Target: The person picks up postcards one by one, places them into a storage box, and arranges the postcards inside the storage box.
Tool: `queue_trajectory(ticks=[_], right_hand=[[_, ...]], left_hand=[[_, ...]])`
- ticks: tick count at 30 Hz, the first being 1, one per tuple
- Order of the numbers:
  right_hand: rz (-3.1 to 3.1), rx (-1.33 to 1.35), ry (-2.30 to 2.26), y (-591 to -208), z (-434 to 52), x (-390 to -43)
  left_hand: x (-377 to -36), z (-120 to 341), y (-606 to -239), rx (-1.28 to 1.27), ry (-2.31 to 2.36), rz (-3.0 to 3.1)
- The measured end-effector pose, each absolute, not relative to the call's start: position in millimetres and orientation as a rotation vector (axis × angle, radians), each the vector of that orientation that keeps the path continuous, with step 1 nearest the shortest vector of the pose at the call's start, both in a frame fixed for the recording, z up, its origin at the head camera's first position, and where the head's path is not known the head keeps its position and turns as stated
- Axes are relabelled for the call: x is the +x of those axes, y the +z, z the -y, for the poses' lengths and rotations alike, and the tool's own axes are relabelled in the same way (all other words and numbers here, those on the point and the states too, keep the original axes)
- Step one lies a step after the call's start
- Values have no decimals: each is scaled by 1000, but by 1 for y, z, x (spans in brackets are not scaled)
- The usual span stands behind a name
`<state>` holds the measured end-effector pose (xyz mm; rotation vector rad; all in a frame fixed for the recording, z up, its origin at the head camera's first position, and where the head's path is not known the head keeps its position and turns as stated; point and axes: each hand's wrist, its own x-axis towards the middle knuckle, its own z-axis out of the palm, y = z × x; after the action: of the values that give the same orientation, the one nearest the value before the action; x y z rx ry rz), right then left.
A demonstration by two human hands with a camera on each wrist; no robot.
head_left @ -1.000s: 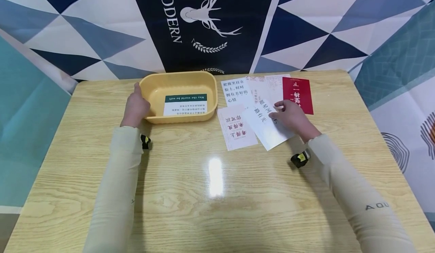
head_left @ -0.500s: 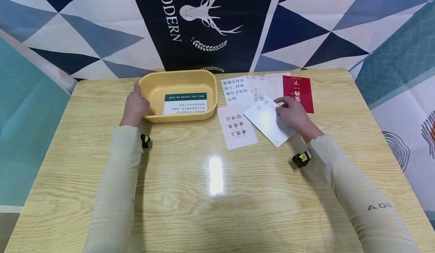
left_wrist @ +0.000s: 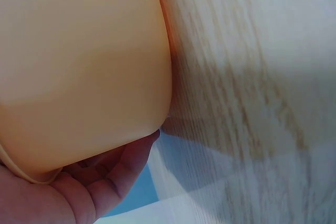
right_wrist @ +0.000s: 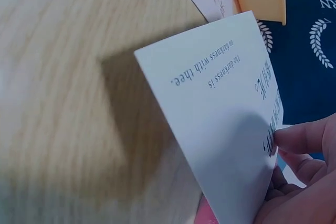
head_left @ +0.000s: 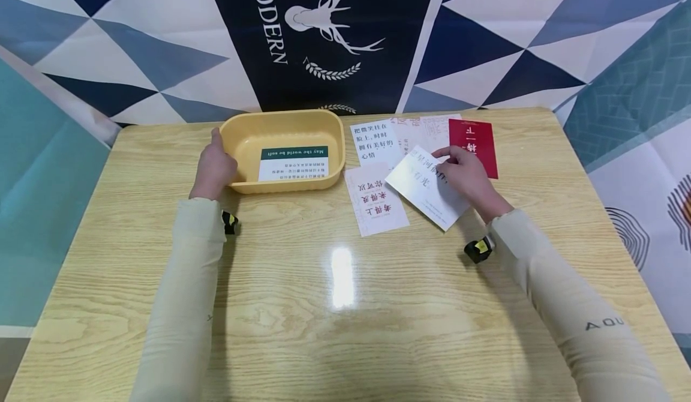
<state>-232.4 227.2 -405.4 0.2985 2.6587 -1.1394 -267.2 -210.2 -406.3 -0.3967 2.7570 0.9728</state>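
My right hand [head_left: 465, 171] pinches a white card with black print [head_left: 426, 186] and holds it tilted just above the table; the right wrist view shows that card [right_wrist: 226, 108] lifted, casting a shadow on the wood. My left hand [head_left: 215, 168] grips the left rim of a yellow plastic tub [head_left: 286, 127]; its fingers [left_wrist: 105, 182] curl under the tub wall [left_wrist: 79, 66]. A green-and-white card [head_left: 293, 163] lies inside the tub.
On the wooden table [head_left: 345, 306] lie a card with red print [head_left: 376, 200], a white card with black characters [head_left: 372, 143], a pale patterned card [head_left: 423, 133] and a red card [head_left: 475, 145]. A patterned cloth backdrop [head_left: 335, 36] hangs behind.
My right hand has raised the white card off the table and shifted it slightly back. The left hand stays on the tub rim.
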Motion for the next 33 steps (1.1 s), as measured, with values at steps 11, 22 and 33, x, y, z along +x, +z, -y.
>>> queue_trajectory(ticks=[11, 22, 33], right_hand=[[-2706, 235, -1106, -384, -216, -243], [-2709, 175, -1080, -376, -199, -251], [-2738, 106, -1044, -367, -186, -258]], left_hand=[[-267, 212, -405, -428, 976, -2743], [-267, 212, -407, -433, 970, -2735], [-269, 212, -409, -420, 1014, -2729]])
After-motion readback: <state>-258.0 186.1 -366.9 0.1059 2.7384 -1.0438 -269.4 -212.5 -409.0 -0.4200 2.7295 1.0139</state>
